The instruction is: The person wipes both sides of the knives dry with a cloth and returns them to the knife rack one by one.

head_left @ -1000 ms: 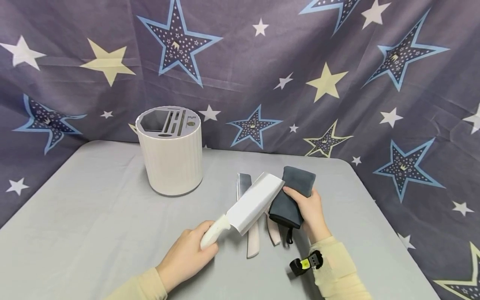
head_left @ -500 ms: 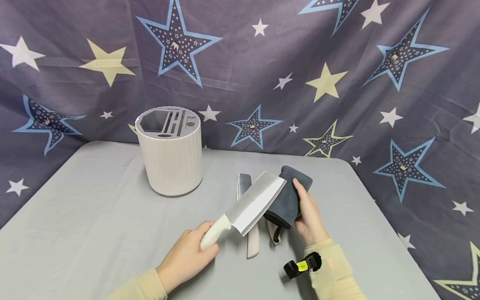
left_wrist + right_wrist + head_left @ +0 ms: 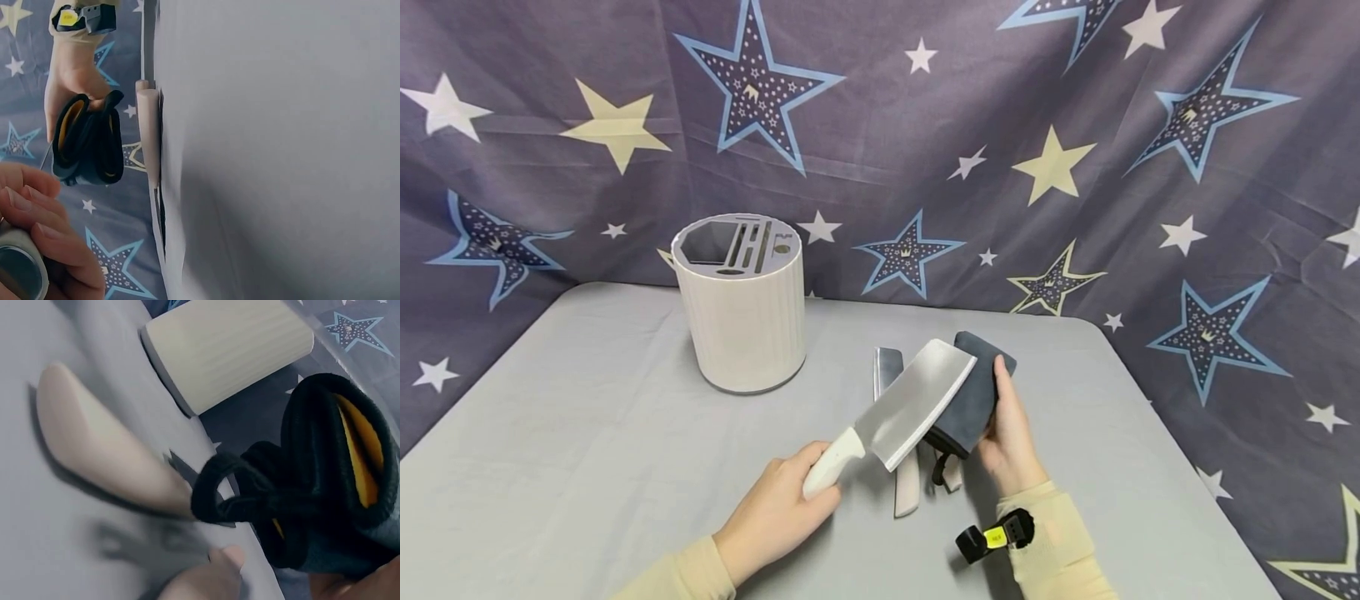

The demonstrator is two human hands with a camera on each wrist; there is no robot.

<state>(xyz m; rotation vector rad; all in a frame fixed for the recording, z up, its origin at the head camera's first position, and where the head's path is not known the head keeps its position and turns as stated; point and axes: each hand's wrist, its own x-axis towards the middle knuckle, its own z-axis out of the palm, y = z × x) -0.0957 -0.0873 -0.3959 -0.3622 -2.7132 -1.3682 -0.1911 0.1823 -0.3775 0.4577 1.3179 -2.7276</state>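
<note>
My left hand [image 3: 782,510] grips the white handle of a cleaver [image 3: 916,403], its broad blade slanting up to the right above the table. Behind the blade my right hand [image 3: 1013,433] holds a folded dark grey cloth [image 3: 976,398] with a black loop, fingers along its right side. The blade overlaps the cloth in the head view; whether they touch I cannot tell. The right wrist view shows yellow inside the folded cloth [image 3: 312,475]. Beneath them lie a knife with a pale handle [image 3: 907,487] and another pale handle [image 3: 952,473], partly hidden.
A white ribbed knife block [image 3: 741,325] with slots and a wide opening on top stands at the back left of the grey table [image 3: 587,467]. Behind the table hangs a purple-grey curtain [image 3: 880,125] with stars. A black device [image 3: 996,537] is strapped to my right wrist.
My right hand and the cloth have shifted left, farther behind the blade, and the fingers have moved to the cloth's right side. The cleaver blade has turned slightly; my left hand has barely moved.
</note>
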